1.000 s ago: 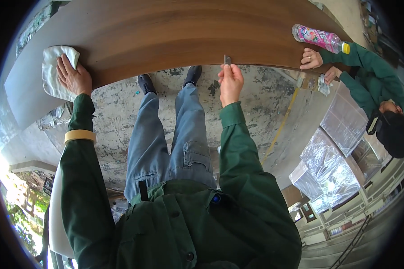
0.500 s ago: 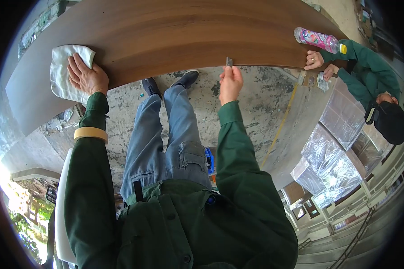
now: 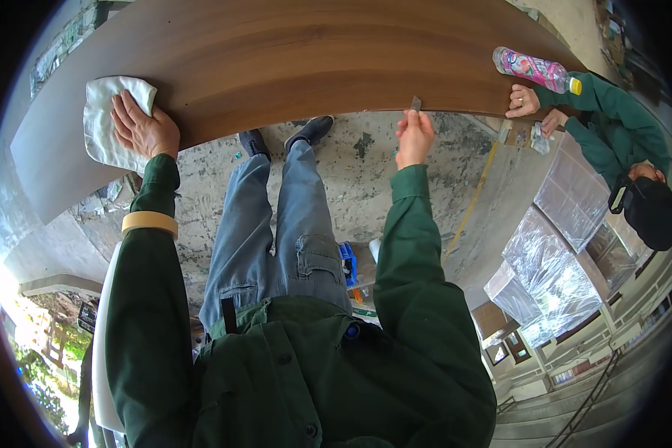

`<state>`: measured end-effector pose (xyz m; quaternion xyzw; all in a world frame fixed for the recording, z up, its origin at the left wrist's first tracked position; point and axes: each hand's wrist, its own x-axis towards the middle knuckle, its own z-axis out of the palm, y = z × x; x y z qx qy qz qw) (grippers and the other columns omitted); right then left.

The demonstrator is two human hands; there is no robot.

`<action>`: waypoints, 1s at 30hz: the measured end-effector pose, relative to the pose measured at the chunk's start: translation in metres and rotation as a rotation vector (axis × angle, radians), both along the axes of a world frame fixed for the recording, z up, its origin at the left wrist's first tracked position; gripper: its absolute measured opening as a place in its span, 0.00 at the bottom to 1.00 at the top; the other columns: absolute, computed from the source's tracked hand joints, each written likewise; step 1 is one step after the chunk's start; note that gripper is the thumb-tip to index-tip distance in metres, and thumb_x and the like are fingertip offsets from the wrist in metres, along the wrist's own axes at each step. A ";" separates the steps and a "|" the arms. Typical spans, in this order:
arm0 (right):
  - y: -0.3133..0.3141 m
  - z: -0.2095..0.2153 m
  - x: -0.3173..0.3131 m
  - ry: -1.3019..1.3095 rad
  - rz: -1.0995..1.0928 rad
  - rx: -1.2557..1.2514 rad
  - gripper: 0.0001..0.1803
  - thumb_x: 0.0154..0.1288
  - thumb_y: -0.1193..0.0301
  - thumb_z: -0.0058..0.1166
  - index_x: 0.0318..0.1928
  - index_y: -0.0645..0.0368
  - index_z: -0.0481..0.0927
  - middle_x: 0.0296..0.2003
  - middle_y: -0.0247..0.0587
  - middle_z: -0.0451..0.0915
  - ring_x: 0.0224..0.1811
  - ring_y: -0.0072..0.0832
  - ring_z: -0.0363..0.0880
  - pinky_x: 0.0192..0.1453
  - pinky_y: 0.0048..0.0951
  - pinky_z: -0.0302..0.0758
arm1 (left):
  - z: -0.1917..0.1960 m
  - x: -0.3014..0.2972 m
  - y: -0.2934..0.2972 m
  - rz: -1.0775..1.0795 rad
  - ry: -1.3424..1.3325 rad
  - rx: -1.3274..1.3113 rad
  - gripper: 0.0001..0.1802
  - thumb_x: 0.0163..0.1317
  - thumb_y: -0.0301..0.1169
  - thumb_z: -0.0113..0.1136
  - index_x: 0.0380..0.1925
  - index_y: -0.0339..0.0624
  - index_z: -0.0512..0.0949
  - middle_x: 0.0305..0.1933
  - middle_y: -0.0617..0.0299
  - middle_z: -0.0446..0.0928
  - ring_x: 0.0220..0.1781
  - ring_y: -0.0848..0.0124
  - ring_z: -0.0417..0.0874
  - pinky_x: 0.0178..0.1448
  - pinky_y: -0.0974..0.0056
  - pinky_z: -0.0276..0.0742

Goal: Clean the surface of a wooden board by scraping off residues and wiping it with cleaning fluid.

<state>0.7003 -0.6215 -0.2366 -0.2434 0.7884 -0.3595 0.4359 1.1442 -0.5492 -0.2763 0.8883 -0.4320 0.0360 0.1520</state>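
Cloth, white and folded, lies flat on the left end of the brown wood-grain panel, close to the panel's near edge. It appears soft, light and limp, so it would likely bunch or slide under a sideways push; the judgement is that a flat palm pressing down over its middle controls it better than a pinch at a corner. The left hand rests spread on the right part of the cloth, fingers extended and pressing rather than closed around it, with most of the cloth showing to the left of and above the fingers. Further along the same near edge, well apart from the cloth, the right hand is closed in a pinch on a small grey blade-like tool, held upright with its tip touching the panel edge. The tool looks thin, stiff and probably sharp, so it is best gripped at its lower part, as it is here. The panel itself looks rigid, smooth and broad. At its far right end a pink-labelled plastic bottle lies on its side, and a second person's hand rests just beside it. Below the panel is stained concrete floor, with plastic-wrapped stacks at the right.
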 end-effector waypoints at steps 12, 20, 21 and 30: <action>0.033 0.005 0.066 -0.117 0.189 0.027 0.08 0.71 0.69 0.50 0.34 0.58 0.77 0.22 0.27 0.73 0.22 0.13 0.67 0.23 0.18 0.62 | 0.003 0.000 -0.001 0.001 -0.006 0.020 0.37 0.64 0.40 0.49 0.73 0.52 0.54 0.78 0.60 0.51 0.79 0.56 0.47 0.78 0.48 0.34; 0.023 0.001 0.052 -0.062 0.048 -0.020 0.08 0.71 0.68 0.50 0.34 0.58 0.75 0.22 0.27 0.72 0.23 0.13 0.68 0.25 0.18 0.63 | 0.005 -0.001 -0.001 -0.010 0.008 0.015 0.37 0.63 0.40 0.48 0.73 0.51 0.53 0.78 0.59 0.51 0.79 0.55 0.46 0.78 0.48 0.33; 0.030 -0.002 0.065 -0.065 0.066 -0.039 0.08 0.72 0.68 0.50 0.34 0.58 0.76 0.22 0.27 0.72 0.24 0.13 0.69 0.26 0.18 0.64 | 0.004 -0.001 -0.003 -0.006 0.013 0.018 0.37 0.63 0.40 0.49 0.73 0.50 0.53 0.78 0.58 0.51 0.79 0.55 0.46 0.78 0.47 0.33; 0.048 -0.002 0.100 -0.138 0.172 -0.009 0.08 0.71 0.69 0.51 0.36 0.60 0.78 0.22 0.28 0.74 0.24 0.13 0.70 0.26 0.18 0.65 | 0.006 0.002 0.000 -0.016 0.000 0.044 0.40 0.61 0.38 0.51 0.73 0.50 0.52 0.78 0.57 0.49 0.79 0.54 0.46 0.77 0.46 0.32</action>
